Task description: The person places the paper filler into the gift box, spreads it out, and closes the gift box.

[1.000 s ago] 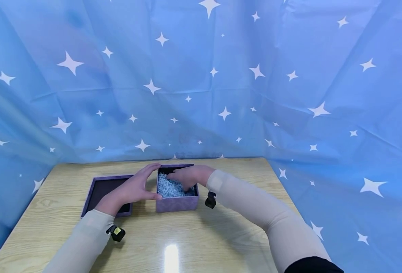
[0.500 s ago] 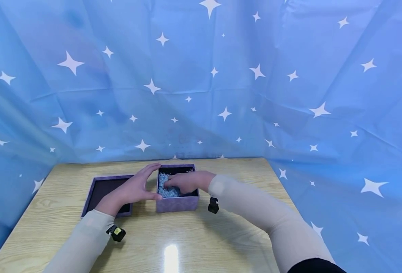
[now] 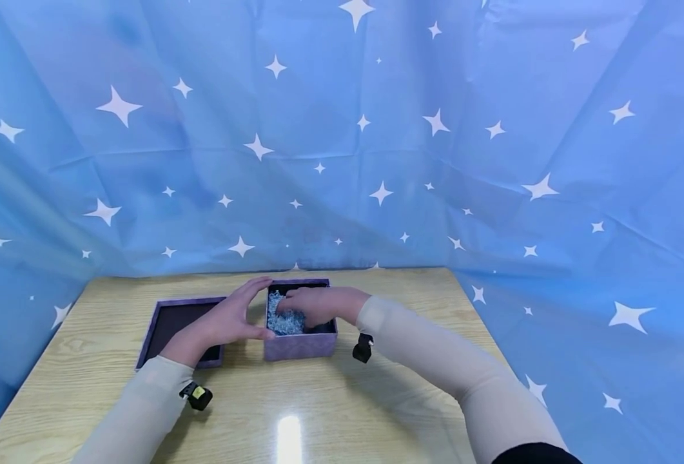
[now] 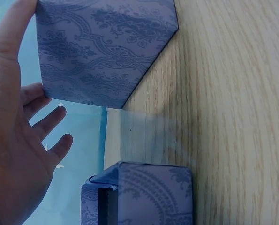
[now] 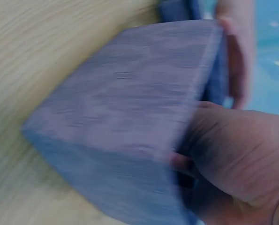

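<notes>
- Where the table (image 3: 249, 419) ends, well beyond the box (image 3: 300, 348), a blue curtain (image 3: 342, 129) printed with white stars hangs in folds and continues to both sides.
- Pale wood grain covers the table, which carries the box near its far edge; a bright patch of glare lies on the near side of the box.
- Two pale sleeves reach toward the box: the left sleeve (image 3: 135, 412) from its near left, the right sleeve (image 3: 434, 348) from its near right, with black cloth (image 3: 536, 453) at that arm's lower end.
- Purple and patterned outside, dark inside, the box stands upright on the table with its top uncovered.
- Left of the box, and apart from it, lies a purple-edged lid (image 3: 173, 319), dark inside facing up, partly hidden under the left arm.
- The left hand (image 3: 220, 322) spans the left side of the box, thumb and fingers spread wide: thumb at its near corner, fingertips at its far corner, the outer two fingers standing free of it.
- The right hand (image 3: 324, 306) dips into the box; its fingertips are buried and the right wrist view is blurred, so I cannot tell whether they pinch anything.
- Light blue paper shreds (image 3: 286, 322) fill the left part of the box, around the right hand's fingers.
- Small black wrist cameras sit nearer than the box, one (image 3: 198, 395) to its left, the other (image 3: 362, 348) just to its right.
</notes>
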A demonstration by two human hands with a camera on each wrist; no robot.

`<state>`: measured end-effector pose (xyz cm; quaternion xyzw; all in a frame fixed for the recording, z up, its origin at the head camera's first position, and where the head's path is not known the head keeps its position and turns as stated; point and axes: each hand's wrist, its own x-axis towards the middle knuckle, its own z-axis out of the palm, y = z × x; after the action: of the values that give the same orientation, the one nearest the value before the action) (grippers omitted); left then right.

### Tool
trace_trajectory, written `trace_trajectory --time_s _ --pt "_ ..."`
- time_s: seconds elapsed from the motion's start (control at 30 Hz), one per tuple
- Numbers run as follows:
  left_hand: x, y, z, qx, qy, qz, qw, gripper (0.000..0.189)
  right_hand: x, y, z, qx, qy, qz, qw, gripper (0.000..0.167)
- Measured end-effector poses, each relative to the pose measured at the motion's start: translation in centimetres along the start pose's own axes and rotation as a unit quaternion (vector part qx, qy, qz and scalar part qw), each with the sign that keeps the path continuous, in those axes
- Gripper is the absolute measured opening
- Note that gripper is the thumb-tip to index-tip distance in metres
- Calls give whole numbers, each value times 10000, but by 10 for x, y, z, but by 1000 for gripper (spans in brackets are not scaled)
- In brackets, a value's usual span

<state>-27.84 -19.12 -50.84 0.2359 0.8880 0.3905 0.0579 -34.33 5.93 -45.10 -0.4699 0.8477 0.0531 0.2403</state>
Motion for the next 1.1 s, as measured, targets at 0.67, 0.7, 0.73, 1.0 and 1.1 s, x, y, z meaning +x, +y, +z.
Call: trace_trajectory --time_s 0.67,0.7,0.73,1.0,1.1 --pt "1 2 0 36 34 60 10000 118 31 6 23 758 497 -592 9941 54" --pt "0 1 0 30 31 47 10000 118 29 6 21 781 482 -604 9939 55" --pt "0 2 0 11 23 35 10000 118 26 6 19 845 468 -616 9934 55" --pt "0 2 0 -77 -50 -118 9999 118 5 16 -6 2251 625 -790 9691 39" --pt "0 2 1 -84 -33 -87 9999 118 8 13 -6 2143 832 -631 9712 44"
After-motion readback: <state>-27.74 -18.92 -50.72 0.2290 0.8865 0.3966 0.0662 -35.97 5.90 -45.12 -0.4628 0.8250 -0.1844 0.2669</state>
